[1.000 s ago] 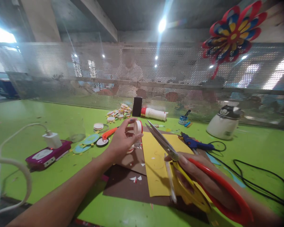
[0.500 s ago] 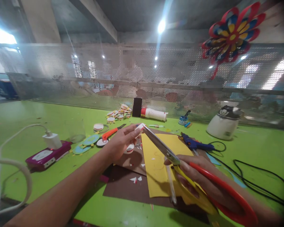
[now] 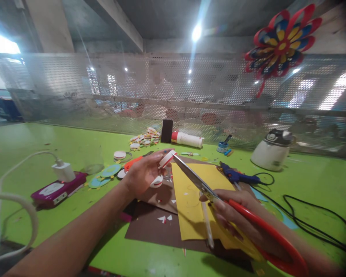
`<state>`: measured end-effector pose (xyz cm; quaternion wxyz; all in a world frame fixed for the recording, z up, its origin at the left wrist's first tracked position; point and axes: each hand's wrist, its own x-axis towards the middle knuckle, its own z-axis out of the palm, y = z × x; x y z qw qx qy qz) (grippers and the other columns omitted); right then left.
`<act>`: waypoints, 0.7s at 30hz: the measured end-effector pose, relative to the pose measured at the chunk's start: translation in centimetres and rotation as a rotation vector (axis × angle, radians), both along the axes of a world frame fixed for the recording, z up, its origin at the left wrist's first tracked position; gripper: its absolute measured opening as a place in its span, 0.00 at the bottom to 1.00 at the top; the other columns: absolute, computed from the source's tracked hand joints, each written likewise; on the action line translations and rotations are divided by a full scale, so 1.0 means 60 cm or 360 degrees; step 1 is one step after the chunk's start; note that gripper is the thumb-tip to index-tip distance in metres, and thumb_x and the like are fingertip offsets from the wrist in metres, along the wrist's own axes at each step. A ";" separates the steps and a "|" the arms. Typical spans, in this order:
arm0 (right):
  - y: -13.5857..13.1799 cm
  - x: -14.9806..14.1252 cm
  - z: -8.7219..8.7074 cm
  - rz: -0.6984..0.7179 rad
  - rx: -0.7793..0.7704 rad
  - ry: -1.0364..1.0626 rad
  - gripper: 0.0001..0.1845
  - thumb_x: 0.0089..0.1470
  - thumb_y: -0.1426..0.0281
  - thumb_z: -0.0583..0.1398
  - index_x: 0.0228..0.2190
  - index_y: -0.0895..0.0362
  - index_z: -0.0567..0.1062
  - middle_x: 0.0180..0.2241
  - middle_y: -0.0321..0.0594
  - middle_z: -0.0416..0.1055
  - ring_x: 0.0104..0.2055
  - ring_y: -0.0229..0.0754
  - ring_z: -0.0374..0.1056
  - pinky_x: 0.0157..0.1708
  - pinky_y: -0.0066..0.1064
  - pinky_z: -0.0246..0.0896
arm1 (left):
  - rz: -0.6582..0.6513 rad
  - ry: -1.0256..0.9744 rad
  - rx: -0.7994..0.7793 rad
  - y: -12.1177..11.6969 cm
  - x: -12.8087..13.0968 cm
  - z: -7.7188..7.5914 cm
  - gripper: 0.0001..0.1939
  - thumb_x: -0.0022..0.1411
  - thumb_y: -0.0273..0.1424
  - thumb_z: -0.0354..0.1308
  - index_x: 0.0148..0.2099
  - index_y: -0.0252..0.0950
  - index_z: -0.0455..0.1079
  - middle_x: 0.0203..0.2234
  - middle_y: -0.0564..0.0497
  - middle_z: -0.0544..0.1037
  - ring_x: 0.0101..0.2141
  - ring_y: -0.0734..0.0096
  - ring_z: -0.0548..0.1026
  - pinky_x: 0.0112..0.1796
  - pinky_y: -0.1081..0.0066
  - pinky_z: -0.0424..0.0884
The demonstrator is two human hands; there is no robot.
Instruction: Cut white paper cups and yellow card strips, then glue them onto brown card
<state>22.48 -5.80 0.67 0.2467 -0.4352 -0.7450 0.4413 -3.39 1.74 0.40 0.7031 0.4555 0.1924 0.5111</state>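
Observation:
My left hand (image 3: 145,171) pinches a cut paper cup base (image 3: 167,158), white with a red stripe, between thumb and fingers. My right hand (image 3: 233,211) is wrapped round the handles of large scissors (image 3: 192,173), one handle red and the other yellow. Their blades lie together, pointing up and left, with the tip at the cup base's right edge. Another white cup base (image 3: 156,181) with a red line sits just below my left hand. Under the scissors is a yellow sheet (image 3: 190,219) on top of brown sheets (image 3: 150,227), with small white paper scraps (image 3: 162,219) scattered about.
An orange cutter (image 3: 132,162) is partly behind my left hand. Farther back stand a phone (image 3: 167,130), stacked paper cups (image 3: 188,139) and a pile of cup bases (image 3: 146,138). At right are a blue glue gun (image 3: 238,175), its black cable and a kettle (image 3: 272,150); a purple power strip (image 3: 59,188) lies left.
The cup base has turned in my left hand, showing more of its striped side, and my left fingers have spread somewhat. The scissors' handles have come closer together.

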 end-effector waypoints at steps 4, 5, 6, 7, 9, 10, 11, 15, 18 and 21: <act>-0.004 -0.004 0.007 -0.0054 -0.0060 0.0038 0.26 0.56 0.44 0.51 0.28 0.55 0.65 0.21 0.31 0.56 0.20 0.32 0.53 0.18 0.25 0.50 | 0.0020 0.0045 0.0019 0.003 -0.002 -0.002 0.20 0.51 0.31 0.62 0.47 0.34 0.74 0.32 0.47 0.74 0.28 0.72 0.67 0.25 0.73 0.60; -0.005 -0.005 0.009 -0.0077 -0.0057 0.0054 0.26 0.56 0.44 0.52 0.27 0.55 0.65 0.20 0.31 0.57 0.20 0.32 0.53 0.18 0.25 0.50 | 0.0079 0.0072 0.0045 0.003 -0.001 -0.002 0.19 0.50 0.31 0.63 0.47 0.33 0.75 0.32 0.47 0.74 0.29 0.72 0.68 0.26 0.73 0.60; -0.007 -0.007 0.011 -0.0096 -0.0052 0.0064 0.27 0.55 0.43 0.52 0.26 0.54 0.65 0.20 0.31 0.58 0.20 0.33 0.53 0.18 0.25 0.51 | 0.0145 0.0099 0.0076 0.003 0.001 -0.002 0.18 0.51 0.30 0.64 0.46 0.33 0.75 0.33 0.47 0.75 0.30 0.72 0.68 0.27 0.73 0.61; -0.009 -0.008 0.014 -0.0118 -0.0036 0.0070 0.27 0.54 0.42 0.52 0.26 0.54 0.66 0.20 0.32 0.59 0.19 0.33 0.54 0.18 0.26 0.51 | 0.0201 0.0121 0.0104 0.003 0.002 -0.002 0.17 0.51 0.30 0.65 0.45 0.32 0.76 0.33 0.46 0.75 0.31 0.72 0.69 0.28 0.74 0.62; -0.011 -0.010 0.017 -0.0173 0.0024 0.0073 0.27 0.54 0.42 0.52 0.25 0.53 0.67 0.19 0.33 0.59 0.19 0.34 0.54 0.18 0.26 0.52 | 0.0235 0.0146 0.0138 0.003 0.005 -0.002 0.16 0.52 0.30 0.66 0.45 0.32 0.76 0.36 0.45 0.76 0.33 0.71 0.70 0.30 0.74 0.64; -0.011 -0.010 0.018 -0.0178 0.0042 0.0050 0.26 0.54 0.43 0.52 0.25 0.53 0.67 0.19 0.33 0.59 0.19 0.35 0.55 0.18 0.26 0.53 | 0.0228 0.0147 0.0147 0.003 0.006 -0.002 0.16 0.52 0.30 0.66 0.44 0.31 0.76 0.37 0.45 0.76 0.35 0.71 0.71 0.32 0.73 0.65; -0.010 -0.010 0.018 -0.0170 0.0061 0.0023 0.26 0.55 0.44 0.52 0.25 0.54 0.67 0.19 0.33 0.59 0.20 0.35 0.55 0.18 0.26 0.53 | 0.0216 0.0145 0.0154 0.002 0.007 -0.001 0.16 0.51 0.29 0.66 0.44 0.31 0.76 0.37 0.44 0.77 0.36 0.70 0.72 0.33 0.73 0.65; -0.002 -0.010 0.011 -0.0099 0.0295 -0.0160 0.24 0.58 0.49 0.52 0.26 0.55 0.70 0.20 0.33 0.60 0.22 0.35 0.57 0.21 0.26 0.54 | 0.0178 0.0141 0.0140 -0.002 0.009 0.003 0.18 0.49 0.26 0.67 0.44 0.32 0.76 0.38 0.43 0.78 0.35 0.67 0.74 0.37 0.68 0.68; -0.001 -0.012 0.006 -0.0143 0.0547 -0.0405 0.21 0.57 0.52 0.54 0.32 0.56 0.75 0.23 0.36 0.69 0.25 0.38 0.62 0.24 0.28 0.56 | 0.0171 0.0146 0.0107 -0.006 0.009 0.005 0.21 0.46 0.25 0.67 0.46 0.33 0.74 0.40 0.42 0.78 0.37 0.61 0.75 0.38 0.64 0.69; -0.003 -0.014 0.003 -0.0151 0.0693 -0.0613 0.19 0.58 0.54 0.56 0.39 0.54 0.76 0.32 0.40 0.76 0.32 0.44 0.69 0.30 0.31 0.61 | 0.0225 0.0177 0.0154 -0.007 0.009 0.003 0.25 0.43 0.23 0.68 0.47 0.35 0.74 0.43 0.42 0.77 0.42 0.57 0.75 0.42 0.62 0.70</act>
